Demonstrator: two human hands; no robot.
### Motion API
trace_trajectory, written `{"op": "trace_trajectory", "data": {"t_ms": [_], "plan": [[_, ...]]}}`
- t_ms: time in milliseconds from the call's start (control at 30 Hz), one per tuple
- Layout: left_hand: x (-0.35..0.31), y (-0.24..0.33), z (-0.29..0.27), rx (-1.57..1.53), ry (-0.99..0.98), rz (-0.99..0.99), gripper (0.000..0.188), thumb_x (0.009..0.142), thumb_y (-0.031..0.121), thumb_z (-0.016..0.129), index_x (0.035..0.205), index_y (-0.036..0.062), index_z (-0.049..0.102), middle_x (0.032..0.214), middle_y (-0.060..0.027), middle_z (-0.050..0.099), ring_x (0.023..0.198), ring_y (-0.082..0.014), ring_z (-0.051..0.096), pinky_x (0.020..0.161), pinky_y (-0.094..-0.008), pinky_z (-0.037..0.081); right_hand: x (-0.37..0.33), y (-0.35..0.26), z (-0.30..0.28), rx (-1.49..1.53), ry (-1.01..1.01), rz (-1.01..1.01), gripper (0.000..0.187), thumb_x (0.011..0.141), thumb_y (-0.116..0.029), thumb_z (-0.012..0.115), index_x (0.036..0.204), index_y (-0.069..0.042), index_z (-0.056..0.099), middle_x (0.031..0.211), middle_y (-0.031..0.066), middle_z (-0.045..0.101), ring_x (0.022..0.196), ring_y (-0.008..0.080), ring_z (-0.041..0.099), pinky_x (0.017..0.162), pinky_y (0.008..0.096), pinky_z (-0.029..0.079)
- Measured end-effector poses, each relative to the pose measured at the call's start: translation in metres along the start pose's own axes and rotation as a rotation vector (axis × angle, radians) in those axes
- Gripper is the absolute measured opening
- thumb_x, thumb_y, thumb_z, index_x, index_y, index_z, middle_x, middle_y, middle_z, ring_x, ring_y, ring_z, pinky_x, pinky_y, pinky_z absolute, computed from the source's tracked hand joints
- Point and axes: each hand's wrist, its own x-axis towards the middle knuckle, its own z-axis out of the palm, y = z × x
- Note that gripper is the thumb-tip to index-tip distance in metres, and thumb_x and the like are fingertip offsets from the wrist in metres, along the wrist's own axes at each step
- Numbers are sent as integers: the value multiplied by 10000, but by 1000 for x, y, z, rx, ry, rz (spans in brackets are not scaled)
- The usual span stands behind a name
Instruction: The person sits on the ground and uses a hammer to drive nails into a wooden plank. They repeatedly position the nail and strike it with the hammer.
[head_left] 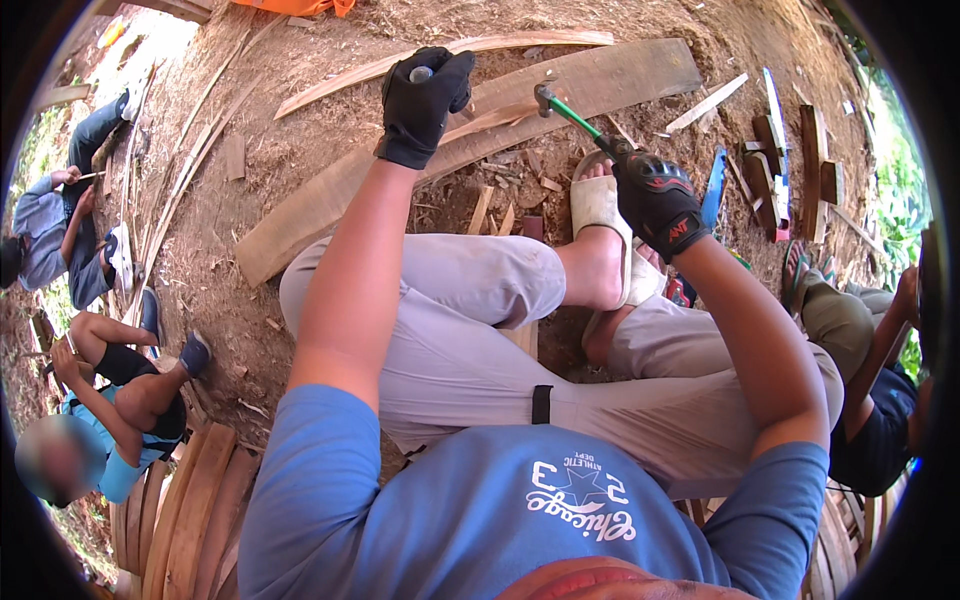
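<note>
My left hand (424, 110), in a black glove, is closed in a fist around a tool with a grey rounded end (421, 74); the rest of that tool is hidden by the fingers. It is held above a long, wide curved plank (310, 208) on the ground. My right hand (655, 200), in a black padded glove, grips a hammer with a green handle (577, 119). The hammer's metal head (545, 99) hangs over the plank, apart from the left fist. A thin split strip of wood (506, 116) shows between them on the plank.
A narrow curved strip (450, 50) lies beyond the plank. Wood offcuts (482, 210) and chips litter the dirt near my sandalled foot (603, 220). A blue saw blade (714, 188) and wood blocks (770, 165) lie right. People sit at left (125, 390) and right (865, 350).
</note>
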Motion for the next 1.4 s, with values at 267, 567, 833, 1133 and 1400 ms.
{"op": "trace_trajectory", "data": {"t_ms": [267,567,833,1133,1400], "plan": [[-3,-4,11,103,-30,6,333,984,138,702,683,84,571,612,6,517,563,-104,463,572,-306,388,1,1,1,53,-5,40,331,1034,-190,515,1327,-115,649,931,205,739,823,405,727,691,527,561],[-3,-1,11,170,-53,5,322,984,126,704,687,77,590,619,11,526,565,-99,467,563,-298,384,2,7,7,42,-25,43,349,1031,-191,518,1352,-133,641,952,213,733,838,403,721,703,527,549],[-3,-2,11,111,-39,-9,318,986,125,706,693,71,598,620,7,533,554,-103,467,565,-304,390,3,7,8,81,4,40,285,1017,-197,537,1261,-124,665,931,206,729,838,409,723,705,533,552],[-3,1,17,190,-16,-23,324,996,135,692,695,78,585,620,7,538,560,-93,470,563,-299,389,3,20,18,108,17,14,258,1051,-238,560,1261,-116,649,894,202,704,808,414,699,665,525,539],[-3,-3,16,172,-36,-18,306,989,116,696,700,75,604,624,10,547,567,-81,478,558,-284,380,2,16,15,126,42,5,233,1043,-216,577,1231,-95,645,874,209,705,784,419,697,668,523,535]]}}
